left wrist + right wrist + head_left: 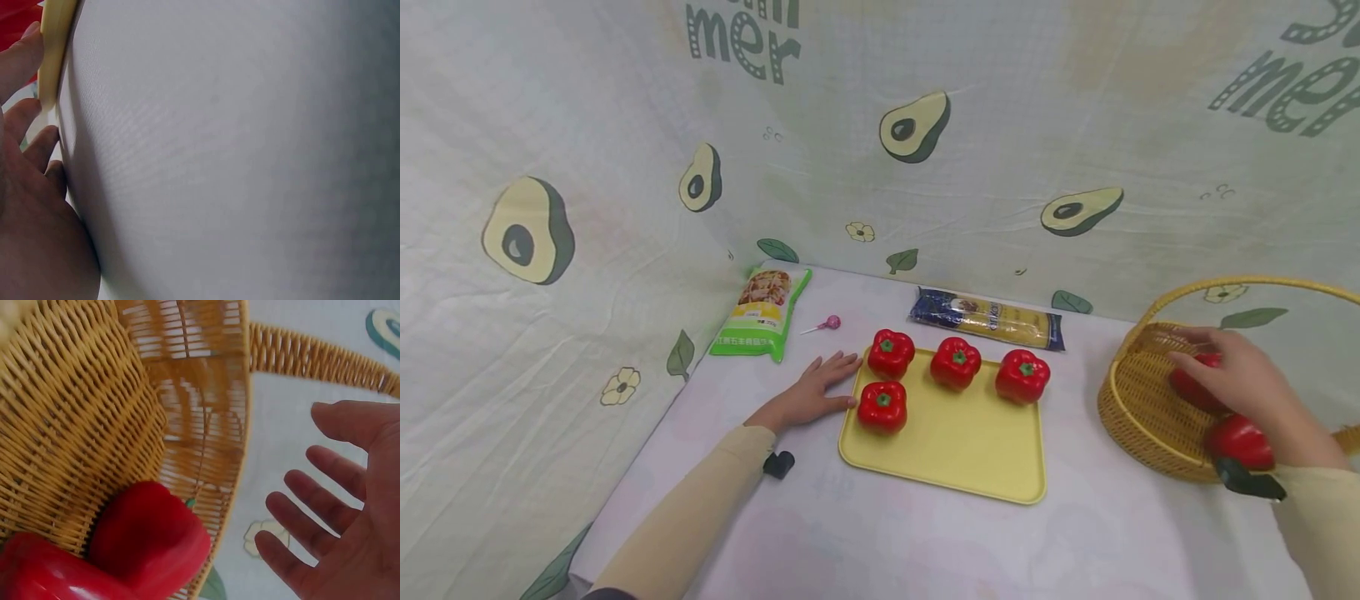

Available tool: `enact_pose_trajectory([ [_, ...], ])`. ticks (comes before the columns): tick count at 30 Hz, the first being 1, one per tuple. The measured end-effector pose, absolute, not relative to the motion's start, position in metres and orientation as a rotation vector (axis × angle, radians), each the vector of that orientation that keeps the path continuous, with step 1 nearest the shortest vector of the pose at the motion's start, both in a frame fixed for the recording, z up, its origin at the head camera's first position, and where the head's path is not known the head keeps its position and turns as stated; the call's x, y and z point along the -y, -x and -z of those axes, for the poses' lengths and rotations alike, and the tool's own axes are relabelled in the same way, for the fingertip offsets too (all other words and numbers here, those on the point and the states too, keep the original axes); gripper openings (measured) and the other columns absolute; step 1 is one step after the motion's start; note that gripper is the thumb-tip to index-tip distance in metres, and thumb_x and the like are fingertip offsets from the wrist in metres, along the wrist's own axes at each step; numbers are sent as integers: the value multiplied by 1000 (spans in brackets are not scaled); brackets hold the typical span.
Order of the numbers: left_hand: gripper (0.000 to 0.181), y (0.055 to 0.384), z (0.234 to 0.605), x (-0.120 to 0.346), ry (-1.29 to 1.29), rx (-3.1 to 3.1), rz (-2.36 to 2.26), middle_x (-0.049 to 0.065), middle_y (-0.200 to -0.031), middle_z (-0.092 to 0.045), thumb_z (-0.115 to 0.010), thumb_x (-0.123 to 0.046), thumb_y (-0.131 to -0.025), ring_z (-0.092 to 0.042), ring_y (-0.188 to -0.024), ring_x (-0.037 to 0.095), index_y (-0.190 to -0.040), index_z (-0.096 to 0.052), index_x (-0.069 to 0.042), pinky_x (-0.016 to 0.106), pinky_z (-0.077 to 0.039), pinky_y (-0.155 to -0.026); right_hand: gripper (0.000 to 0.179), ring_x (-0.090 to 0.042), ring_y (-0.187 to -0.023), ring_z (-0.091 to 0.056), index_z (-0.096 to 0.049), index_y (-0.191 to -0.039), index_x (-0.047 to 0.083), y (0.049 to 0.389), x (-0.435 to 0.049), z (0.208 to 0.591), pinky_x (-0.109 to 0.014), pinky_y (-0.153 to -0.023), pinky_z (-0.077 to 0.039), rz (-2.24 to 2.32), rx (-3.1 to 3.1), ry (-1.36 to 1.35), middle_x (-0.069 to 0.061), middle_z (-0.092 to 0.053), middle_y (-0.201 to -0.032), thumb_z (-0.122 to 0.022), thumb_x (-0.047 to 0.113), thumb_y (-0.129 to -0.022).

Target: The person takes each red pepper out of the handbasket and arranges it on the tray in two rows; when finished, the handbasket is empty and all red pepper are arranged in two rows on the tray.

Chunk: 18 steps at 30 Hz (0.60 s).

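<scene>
My left hand [808, 397] lies flat by the left edge of a yellow tray [970, 454], its thumb and fingertips right at the rim. Several red bell peppers sit on this tray: two along its left side, one at the back middle [955, 363] and one at the back right corner [1022, 377]. Over a wicker basket [1123, 417] on the right hovers my right hand [1247, 375], fingers spread and holding nothing in the right wrist view. Inside the basket lie two red bell peppers [153, 540], side by side against the wall; in the head view the hand partly covers them.
Behind the tray lies a blue and yellow pasta packet [988, 318]. A green food bag [763, 312] and a pink lollipop [831, 322] are at the back left. The basket's tall handle [1247, 281] arches above it. Patterned cloth hangs behind and to the left.
</scene>
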State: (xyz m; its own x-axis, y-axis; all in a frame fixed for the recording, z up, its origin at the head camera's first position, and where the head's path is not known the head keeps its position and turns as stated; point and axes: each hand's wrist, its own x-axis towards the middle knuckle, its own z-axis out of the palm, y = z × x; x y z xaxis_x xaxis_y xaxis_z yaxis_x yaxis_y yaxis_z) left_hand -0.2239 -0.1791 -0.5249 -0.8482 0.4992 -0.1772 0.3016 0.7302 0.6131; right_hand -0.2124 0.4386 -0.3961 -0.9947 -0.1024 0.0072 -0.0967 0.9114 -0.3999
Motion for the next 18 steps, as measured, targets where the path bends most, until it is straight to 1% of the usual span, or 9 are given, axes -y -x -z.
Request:
enact_pose_trajectory([
  [4,80,224,525,179,-618,-2602,-836,-2,-169,-23,-64,-52,-96,-2,-158,20,-163,-26,-27,47,5,-126,63,-60,-114,-44,-43,-137,-15,216,-448,397,-75,-91,-35,664,-3028,120,-43,-45,-130,-59,36,-103],
  [11,80,224,527,179,-610,-2605,-830,-4,-169,-22,-63,-53,-96,-2,-157,18,-163,-26,-28,46,5,-126,63,-62,-117,-40,-42,-140,-14,224,-465,405,-75,-93,-33,661,-3003,98,-45,-43,-132,-61,33,-102],
  [18,80,225,528,179,-613,-2610,-825,-4,-169,-22,-64,-53,-96,-2,-157,19,-163,-27,-28,47,5,-126,69,-64,-118,-38,-39,-142,-14,228,-475,413,-78,-94,-32,622,-2961,33,-47,-38,-134,-64,35,-100],
])
